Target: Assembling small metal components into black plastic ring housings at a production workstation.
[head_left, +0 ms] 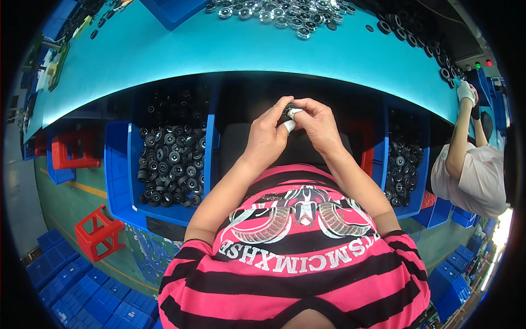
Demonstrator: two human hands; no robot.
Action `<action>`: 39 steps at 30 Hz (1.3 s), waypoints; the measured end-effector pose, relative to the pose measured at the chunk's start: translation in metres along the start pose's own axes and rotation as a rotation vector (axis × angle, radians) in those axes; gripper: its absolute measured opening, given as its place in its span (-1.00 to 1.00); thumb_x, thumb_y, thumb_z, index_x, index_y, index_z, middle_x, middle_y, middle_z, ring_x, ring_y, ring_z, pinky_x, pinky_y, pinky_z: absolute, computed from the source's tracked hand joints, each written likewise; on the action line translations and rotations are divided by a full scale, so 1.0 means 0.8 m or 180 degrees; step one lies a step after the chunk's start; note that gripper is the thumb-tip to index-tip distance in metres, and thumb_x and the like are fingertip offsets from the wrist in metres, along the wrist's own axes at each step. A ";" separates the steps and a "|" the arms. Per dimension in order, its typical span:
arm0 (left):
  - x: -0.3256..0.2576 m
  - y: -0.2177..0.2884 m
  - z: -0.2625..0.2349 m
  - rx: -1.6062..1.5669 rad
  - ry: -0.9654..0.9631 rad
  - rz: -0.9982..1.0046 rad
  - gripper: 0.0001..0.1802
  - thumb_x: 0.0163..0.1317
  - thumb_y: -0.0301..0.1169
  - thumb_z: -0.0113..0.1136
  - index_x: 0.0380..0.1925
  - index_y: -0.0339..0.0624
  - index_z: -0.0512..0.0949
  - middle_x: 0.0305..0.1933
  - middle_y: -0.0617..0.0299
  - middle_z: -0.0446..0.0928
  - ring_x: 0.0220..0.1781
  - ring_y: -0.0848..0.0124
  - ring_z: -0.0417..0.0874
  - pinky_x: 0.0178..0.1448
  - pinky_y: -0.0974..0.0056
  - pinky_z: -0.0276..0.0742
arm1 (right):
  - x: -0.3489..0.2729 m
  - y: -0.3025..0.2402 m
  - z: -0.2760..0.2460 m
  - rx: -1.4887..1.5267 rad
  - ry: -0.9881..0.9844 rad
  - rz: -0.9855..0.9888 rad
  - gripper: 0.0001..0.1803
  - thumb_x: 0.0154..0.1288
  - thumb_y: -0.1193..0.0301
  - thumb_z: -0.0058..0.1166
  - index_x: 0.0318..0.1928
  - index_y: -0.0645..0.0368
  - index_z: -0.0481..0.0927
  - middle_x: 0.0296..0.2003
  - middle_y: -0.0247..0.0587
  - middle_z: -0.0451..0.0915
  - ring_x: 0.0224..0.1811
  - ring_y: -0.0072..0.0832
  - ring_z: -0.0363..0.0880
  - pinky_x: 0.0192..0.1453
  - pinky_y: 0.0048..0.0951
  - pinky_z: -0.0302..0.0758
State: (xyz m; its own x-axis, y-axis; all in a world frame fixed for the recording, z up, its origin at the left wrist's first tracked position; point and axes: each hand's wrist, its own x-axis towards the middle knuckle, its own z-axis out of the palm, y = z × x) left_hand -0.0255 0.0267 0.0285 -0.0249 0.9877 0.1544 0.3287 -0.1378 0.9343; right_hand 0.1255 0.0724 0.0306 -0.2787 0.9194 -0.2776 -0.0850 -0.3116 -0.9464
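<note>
My left hand [267,133] and my right hand [316,123] meet below the edge of the teal worktable [219,49]. Together they pinch a small black round part [289,112] with a pale centre, fingertips closed around it. The thumb of my left hand wears a white finger cot. A blue bin [121,181] full of black wheel-like parts [172,164] stands under the table to my left. Another blue bin [419,181] with the same black parts [400,164] stands to my right.
Several shiny round metal parts [279,13] lie at the table's far edge, with black round parts [422,41] at the far right. A co-worker [471,164] in a white shirt and white glove works at the right. Red stools [98,233] and stacked blue crates [82,285] stand on the floor.
</note>
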 end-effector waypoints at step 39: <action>-0.004 -0.014 0.002 -0.0587 -0.0027 -0.0574 -0.41 0.27 -0.61 0.23 0.34 -0.21 0.46 -0.19 0.24 0.69 -0.30 0.62 0.64 -0.31 0.45 0.57 | 0.002 0.008 -0.006 0.0715 -0.0313 0.0462 -0.67 0.28 0.54 0.19 0.05 0.36 0.61 -0.12 -0.14 0.68 -0.12 -0.49 0.68 0.00 -0.44 0.64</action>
State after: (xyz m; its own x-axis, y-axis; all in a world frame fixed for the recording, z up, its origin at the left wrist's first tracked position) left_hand -0.0273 0.0248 0.0168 -0.0594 0.9980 -0.0221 0.1419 0.0303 0.9894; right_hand 0.1289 0.0725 0.0232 -0.3939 0.8370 -0.3799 -0.2442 -0.4938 -0.8346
